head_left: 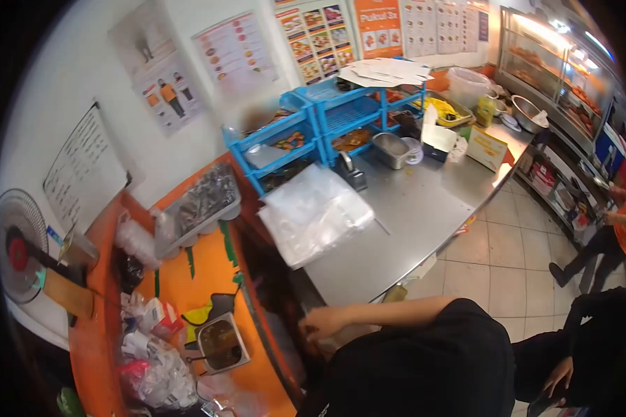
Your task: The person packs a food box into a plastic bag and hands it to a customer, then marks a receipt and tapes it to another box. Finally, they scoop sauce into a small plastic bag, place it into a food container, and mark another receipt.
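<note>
My right hand reaches out from a black sleeve over the dark gap between the orange counter and the steel table. Its fingers look curled downward, and whatever is in them is hidden in shadow. Just beyond it, a stack of clear plastic bags lies on the left end of the steel table. On the orange counter to the left sits a square steel container with dark contents and a utensil handle sticking out. My left hand is out of the frame.
Blue shelf racks stand along the wall, with a steel pan in front. A tray of dark packets, crumpled plastic and a fan are at left. Another person's hand shows at lower right; someone in orange stands farther back.
</note>
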`<state>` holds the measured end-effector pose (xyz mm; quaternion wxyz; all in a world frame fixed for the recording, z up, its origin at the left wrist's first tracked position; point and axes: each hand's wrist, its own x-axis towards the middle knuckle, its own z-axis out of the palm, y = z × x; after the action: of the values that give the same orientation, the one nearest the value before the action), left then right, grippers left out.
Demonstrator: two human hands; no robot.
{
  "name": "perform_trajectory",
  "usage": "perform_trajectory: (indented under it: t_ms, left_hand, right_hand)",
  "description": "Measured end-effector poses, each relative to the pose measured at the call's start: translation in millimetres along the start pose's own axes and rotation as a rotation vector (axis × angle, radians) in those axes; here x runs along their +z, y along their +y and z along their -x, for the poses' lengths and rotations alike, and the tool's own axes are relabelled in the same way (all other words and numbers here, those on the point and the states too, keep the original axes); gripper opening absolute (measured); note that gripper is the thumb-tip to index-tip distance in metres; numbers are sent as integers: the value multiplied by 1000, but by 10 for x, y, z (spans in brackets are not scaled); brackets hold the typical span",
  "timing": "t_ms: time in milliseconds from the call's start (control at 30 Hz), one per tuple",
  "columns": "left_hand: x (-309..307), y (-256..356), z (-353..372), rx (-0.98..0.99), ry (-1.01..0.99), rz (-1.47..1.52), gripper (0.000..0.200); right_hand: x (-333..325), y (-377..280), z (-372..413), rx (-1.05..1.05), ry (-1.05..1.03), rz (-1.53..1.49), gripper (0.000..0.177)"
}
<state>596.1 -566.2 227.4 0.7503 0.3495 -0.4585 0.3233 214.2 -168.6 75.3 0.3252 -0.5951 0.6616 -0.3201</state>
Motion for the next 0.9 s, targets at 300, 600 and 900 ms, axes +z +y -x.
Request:
perform_trajectory:
  t_ms: [300, 600, 900]
  left_hand:
    - [-1618, 4931, 1949, -304, -1105, 1195, 21]
    - [-2265, 7392, 2455, -230, -1869, 1705, 12]
    - [-2602, 8271, 2878, 70, -2182, 1572, 64]
  right_hand:
    - [-2446, 2247, 2787, 760, 1252, 407, 7]
    - [-4100, 2782, 5092, 1457, 999, 857, 15]
    - [-3756, 2253, 4107, 793, 995, 417, 20]
